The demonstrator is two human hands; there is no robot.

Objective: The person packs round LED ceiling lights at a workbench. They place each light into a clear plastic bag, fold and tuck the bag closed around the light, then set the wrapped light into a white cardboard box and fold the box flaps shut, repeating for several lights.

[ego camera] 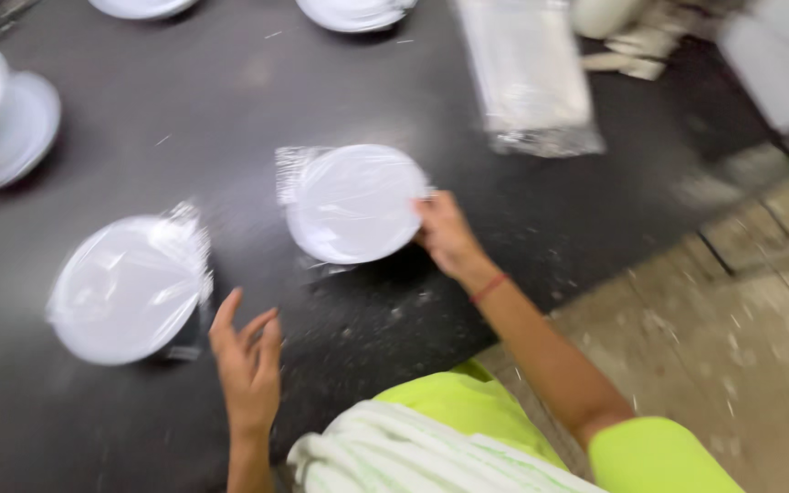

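The right hand grips the right edge of the round white plastic-wrapped plate stack on the dark counter; a firm edge grip seems wise, since the film looks slippery. The left hand hovers released, near a second wrapped plate stack.

One head-worn camera looks steeply down, close over the dark table; floor at right; image blurred.

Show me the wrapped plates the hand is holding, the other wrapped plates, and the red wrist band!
held plate pack (353, 203), head view, middle of top.
second plate pack (125, 288), head view, middle of wrap.
red wrist band (489, 288), head view, on the wrist.
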